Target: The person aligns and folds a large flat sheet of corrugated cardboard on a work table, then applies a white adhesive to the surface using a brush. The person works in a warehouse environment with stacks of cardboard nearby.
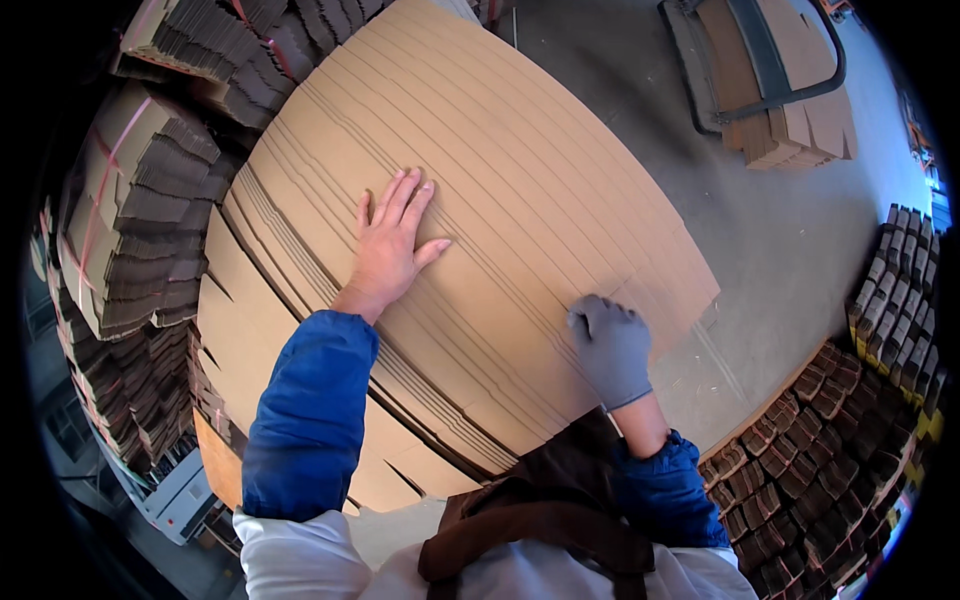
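Large tan cardboard sheets (520, 190) lie fanned out in front of me, their overlapping edges making long parallel lines. My bare left hand (392, 240) rests flat on them near the middle, fingers spread, holding nothing. My right hand (610, 345), in a grey glove, is at the near right part of the sheets. Its fingers are curled in against the cardboard, and whatever is in them, if anything, is hidden. More slotted cardboard (265, 370) shows beneath the fanned sheets on the left.
Strapped bundles of folded cardboard (130, 200) are piled high along the left. A cart with a dark metal handle (790, 95) carries cardboard at the far right, on the grey floor (770, 240). Stacked brown cardboard bundles (810, 460) stand at the near right.
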A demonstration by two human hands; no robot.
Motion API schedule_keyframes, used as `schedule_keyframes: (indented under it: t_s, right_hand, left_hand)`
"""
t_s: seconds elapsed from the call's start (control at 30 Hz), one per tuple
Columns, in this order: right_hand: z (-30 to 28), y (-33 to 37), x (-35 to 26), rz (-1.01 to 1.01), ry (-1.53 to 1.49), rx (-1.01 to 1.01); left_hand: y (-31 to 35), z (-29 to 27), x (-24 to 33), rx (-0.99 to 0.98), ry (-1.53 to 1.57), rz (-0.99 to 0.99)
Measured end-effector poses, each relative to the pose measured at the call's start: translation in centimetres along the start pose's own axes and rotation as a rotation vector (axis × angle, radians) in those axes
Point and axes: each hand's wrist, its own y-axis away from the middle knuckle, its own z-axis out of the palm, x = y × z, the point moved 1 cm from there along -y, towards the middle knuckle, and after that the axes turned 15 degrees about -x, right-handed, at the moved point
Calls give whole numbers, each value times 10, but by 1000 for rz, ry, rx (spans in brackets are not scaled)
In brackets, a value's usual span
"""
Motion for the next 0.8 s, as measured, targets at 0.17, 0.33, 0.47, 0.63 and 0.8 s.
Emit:
schedule_keyframes:
  t_s: [0.17,0.33,0.47,0.63,0.8]
  right_hand:
    - [26,33,11,37,-40,-56]
    - [21,25,18,-23,-191,-115]
    - [24,18,22,-109,-156,-139]
    - [25,14,23,-228,-11,-52]
    - [29,9,25,-214,-36,-62]
  left_hand:
    - [-2,1,2,-1,-5,1]
    - [-1,2,0,15,-2,12]
    - [-2,0,1,21,-23,11]
    - [-2,-2,2,9,-42,9]
    - [-1,-10,6,-15,-46,-1]
